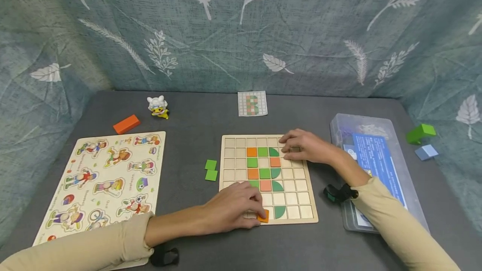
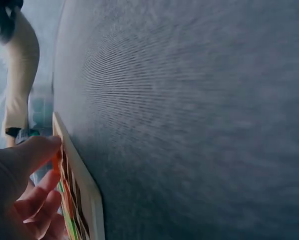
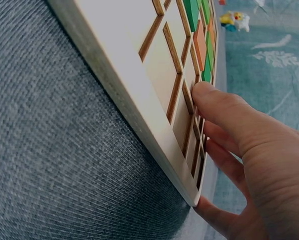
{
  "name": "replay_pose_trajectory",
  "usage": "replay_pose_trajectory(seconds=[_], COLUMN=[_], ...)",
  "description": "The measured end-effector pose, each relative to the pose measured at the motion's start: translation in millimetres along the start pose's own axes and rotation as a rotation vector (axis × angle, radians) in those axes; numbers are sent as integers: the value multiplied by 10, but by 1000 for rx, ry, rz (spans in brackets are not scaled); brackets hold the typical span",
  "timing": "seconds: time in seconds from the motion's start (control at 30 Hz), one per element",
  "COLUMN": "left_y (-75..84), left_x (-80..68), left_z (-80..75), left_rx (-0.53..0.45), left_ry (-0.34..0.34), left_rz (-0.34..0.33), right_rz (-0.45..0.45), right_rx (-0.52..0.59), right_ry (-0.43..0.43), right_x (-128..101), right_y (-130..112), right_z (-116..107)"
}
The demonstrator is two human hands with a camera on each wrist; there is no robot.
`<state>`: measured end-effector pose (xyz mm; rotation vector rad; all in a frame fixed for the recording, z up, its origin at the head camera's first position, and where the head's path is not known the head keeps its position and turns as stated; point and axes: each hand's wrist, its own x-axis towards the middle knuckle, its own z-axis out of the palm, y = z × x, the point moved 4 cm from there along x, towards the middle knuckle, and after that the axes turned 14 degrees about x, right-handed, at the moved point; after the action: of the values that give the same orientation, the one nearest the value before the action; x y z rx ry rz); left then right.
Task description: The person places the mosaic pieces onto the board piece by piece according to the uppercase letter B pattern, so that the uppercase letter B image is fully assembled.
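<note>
A wooden grid board (image 1: 297,221) lies mid-table, with orange, green and salmon tiles set in its middle cells. My left hand (image 1: 260,211) is at the board's front edge and pinches an orange tile (image 1: 264,216) between thumb and fingers; the left wrist view shows the orange tile (image 2: 56,163) at the fingertips over the board (image 2: 92,195). My right hand (image 1: 288,143) rests on the board's far right corner with fingers laid fairly flat. In the right wrist view the thumb (image 3: 224,107) presses on the board (image 3: 134,75).
Two loose green tiles (image 1: 211,170) lie left of the board. A pattern card (image 1: 252,103) is behind it. A picture peg puzzle (image 1: 109,179), orange block (image 1: 126,124) and toy figure (image 1: 158,107) are left. A clear plastic box (image 1: 373,166), green block (image 1: 421,133) and blue block (image 1: 426,152) are right.
</note>
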<state>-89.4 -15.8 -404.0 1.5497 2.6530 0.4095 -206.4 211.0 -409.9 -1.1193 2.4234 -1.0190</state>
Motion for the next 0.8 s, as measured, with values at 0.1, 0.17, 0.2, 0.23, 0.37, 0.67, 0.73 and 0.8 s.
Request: replay_pose_trajectory(seconds=[0.1,0.17,0.2,0.23,0.37,0.67,0.73,0.8], left_y=[45,55,59,63,84,105,114,110], left_x=[69,90,97,104,129,143,145,135], left_z=[21,21,21,21,26,24,12,-2], left_rx=[68,86,91,96,112,182,213,220], left_ry=[27,38,39,41,42,93,110,108], left_rz=[-1,-8,-11,-10,5,54,93,136], right_rz=[-6,-9,-11,-12,-9,-24,-25,-28], right_rx=[0,-2,-4,-6,-6,-7,-8,-6], right_ry=[1,1,1,2,7,12,13,12], right_x=[7,10,10,10,12,19,17,17], right_y=[-2,1,4,6,9,-7,-2,5], right_z=[1,4,4,4,-1,-12,-7,4])
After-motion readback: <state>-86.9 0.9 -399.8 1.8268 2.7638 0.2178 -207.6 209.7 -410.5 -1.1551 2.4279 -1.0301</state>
